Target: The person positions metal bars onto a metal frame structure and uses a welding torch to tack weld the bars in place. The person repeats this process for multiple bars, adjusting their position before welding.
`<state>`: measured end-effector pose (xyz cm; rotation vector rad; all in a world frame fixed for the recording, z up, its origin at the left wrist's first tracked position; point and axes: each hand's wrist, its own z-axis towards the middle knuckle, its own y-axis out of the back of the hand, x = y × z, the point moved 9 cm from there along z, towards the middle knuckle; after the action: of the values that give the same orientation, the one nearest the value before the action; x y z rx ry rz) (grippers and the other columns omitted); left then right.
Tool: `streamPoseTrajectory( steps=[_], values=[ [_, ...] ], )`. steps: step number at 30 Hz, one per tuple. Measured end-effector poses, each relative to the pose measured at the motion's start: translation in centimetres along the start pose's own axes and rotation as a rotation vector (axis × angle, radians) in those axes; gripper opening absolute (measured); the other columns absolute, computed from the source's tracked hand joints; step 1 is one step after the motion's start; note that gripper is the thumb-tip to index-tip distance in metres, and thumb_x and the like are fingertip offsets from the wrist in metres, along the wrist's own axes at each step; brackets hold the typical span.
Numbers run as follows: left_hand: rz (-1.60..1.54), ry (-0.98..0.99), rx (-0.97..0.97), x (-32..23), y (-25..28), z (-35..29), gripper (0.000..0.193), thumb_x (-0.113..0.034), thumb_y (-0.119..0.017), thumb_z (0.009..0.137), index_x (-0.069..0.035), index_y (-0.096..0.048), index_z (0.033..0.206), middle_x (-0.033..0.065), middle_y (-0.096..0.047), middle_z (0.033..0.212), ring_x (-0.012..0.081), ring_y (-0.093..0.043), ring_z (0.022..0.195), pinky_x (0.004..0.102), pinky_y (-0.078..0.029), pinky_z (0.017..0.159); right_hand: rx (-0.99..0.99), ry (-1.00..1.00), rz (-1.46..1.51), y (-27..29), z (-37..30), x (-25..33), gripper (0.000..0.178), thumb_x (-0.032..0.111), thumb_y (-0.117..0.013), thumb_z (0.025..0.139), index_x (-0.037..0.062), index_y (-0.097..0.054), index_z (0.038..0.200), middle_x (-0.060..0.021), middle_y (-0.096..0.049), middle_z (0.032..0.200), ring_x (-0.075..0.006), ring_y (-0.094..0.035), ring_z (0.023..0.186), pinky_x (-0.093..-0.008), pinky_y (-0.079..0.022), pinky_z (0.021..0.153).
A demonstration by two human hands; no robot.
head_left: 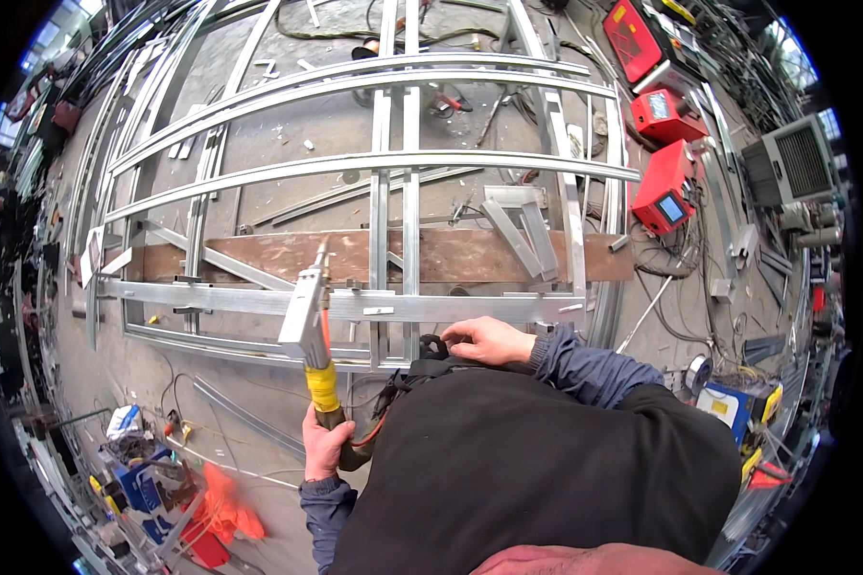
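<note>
My left hand [328,446] is closed round the grip of a handheld welding gun [302,321]. The gun has a boxy silver head, yellow tape round its neck and a thin pointed nozzle aimed away from me. Its head overlaps the near rail of a silver metal frame [451,309] in this view; I cannot tell whether they touch. My right hand [492,342] is at my waist, palm down, fingers loosely bent and apart. Its fingertips are beside a dark strap or pouch [433,349], and I see nothing held in them.
Red machines with screens [664,199] stand right of the frame, with cables [676,264] on the floor. A rusty brown plank [374,254] lies beneath the frame. Loose metal pieces [523,235] lie near it. Blue equipment [149,479] and orange cloth [225,503] are at lower left.
</note>
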<state>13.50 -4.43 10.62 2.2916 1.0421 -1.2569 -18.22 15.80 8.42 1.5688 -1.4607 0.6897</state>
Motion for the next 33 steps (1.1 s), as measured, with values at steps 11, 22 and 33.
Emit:
streamPoseTrajectory(
  steps=[11, 22, 33],
  values=[
    [0.823, -0.186, 0.600, -5.5, -5.5, 3.4, 0.052, -0.014, -0.086, 0.078, -0.002, -0.070, 0.125, 0.0164, -0.076, 0.094, 0.0259, -0.074, 0.086, 0.0394, -0.058, 0.083, -0.042, -0.087, 0.212, -5.0, -4.5, -1.2, 0.040, 0.028, -0.067, 0.108, 0.0051, -0.072, 0.140, -0.0134, -0.080, 0.125, -0.0231, -0.075, 0.116, -0.0363, -0.056, 0.105],
    [1.268, -0.272, 1.061, -3.6, -18.0, 3.0, 0.052, -0.018, -0.077, 0.079, -0.005, -0.067, 0.129, 0.0254, -0.074, 0.090, 0.0483, -0.073, 0.092, 0.0551, -0.057, 0.081, -0.041, -0.193, 0.515, -8.2, -14.7, -12.9, 0.046, 0.030, -0.060, 0.115, 0.0016, -0.065, 0.151, -0.0133, -0.073, 0.145, -0.0232, -0.064, 0.135, -0.0380, -0.046, 0.119],
    [1.548, -0.058, 0.882, 1.5, -21.1, -1.5, 0.046, -0.029, -0.082, 0.085, -0.008, -0.066, 0.123, 0.0233, -0.077, 0.096, 0.0457, -0.074, 0.097, 0.0565, -0.059, 0.084, -0.196, -0.367, 0.415, -8.5, -25.7, -26.3, 0.049, 0.034, -0.067, 0.109, 0.0039, -0.069, 0.147, -0.0138, -0.076, 0.139, -0.0232, -0.069, 0.130, -0.0361, -0.051, 0.113]
  ],
)
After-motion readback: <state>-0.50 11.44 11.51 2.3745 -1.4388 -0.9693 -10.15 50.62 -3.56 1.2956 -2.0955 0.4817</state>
